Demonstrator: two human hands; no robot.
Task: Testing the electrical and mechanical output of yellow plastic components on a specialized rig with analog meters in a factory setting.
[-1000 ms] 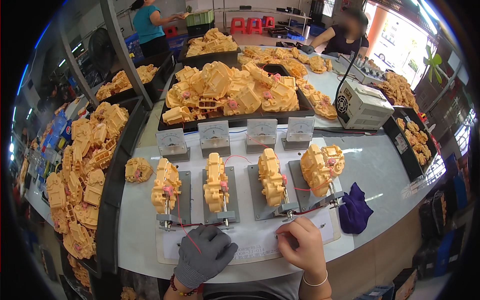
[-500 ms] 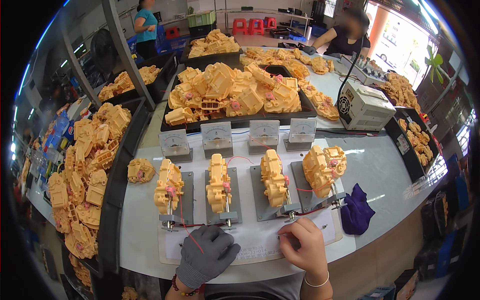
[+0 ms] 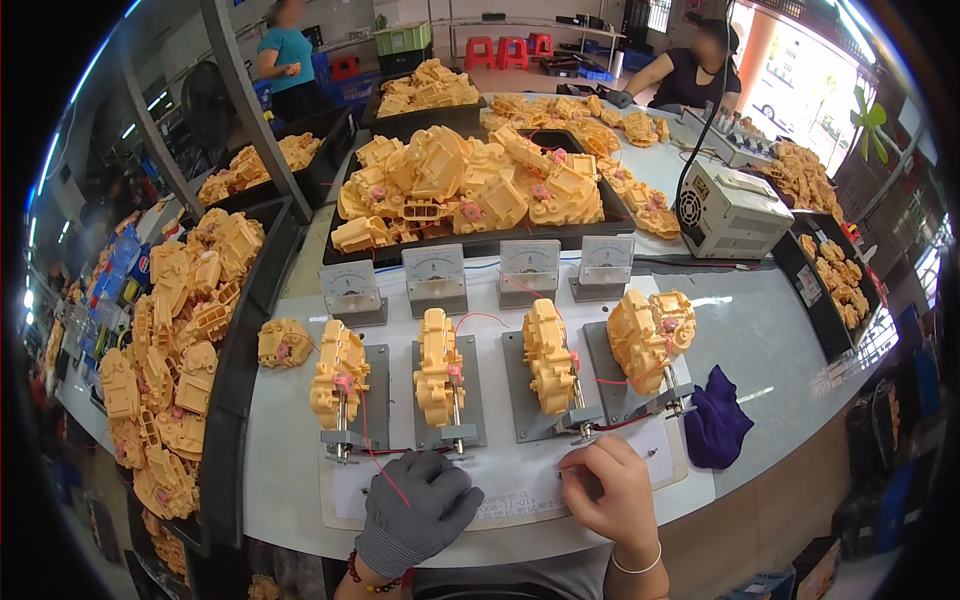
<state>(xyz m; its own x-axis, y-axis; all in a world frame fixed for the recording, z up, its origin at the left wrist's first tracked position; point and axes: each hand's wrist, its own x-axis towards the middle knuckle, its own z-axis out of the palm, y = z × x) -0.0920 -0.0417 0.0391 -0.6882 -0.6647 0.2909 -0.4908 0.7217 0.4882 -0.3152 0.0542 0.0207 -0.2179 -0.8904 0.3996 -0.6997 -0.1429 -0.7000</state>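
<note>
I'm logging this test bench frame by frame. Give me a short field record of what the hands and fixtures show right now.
left hand: grey-gloved left hand, resting on the paper sheet below the second fixture
right hand: bare right hand, fingertips at the clamp of the third fixture
fixtures: four grey plates, each with a yellow plastic gearbox
meters: four analog panel meters behind
extras: purple cloth, power supply

four gearbox housings (image 3: 440, 367) sit side by side on fixture plates (image 3: 377, 395) along the bench (image 3: 770, 330), four meters (image 3: 436, 277) in a row behind them, a heaped tray (image 3: 470, 185) farther back, a power supply (image 3: 733, 208) to its right, a cloth (image 3: 716, 428) at the row's right end, both hands (image 3: 420, 505) resting in front.
</note>
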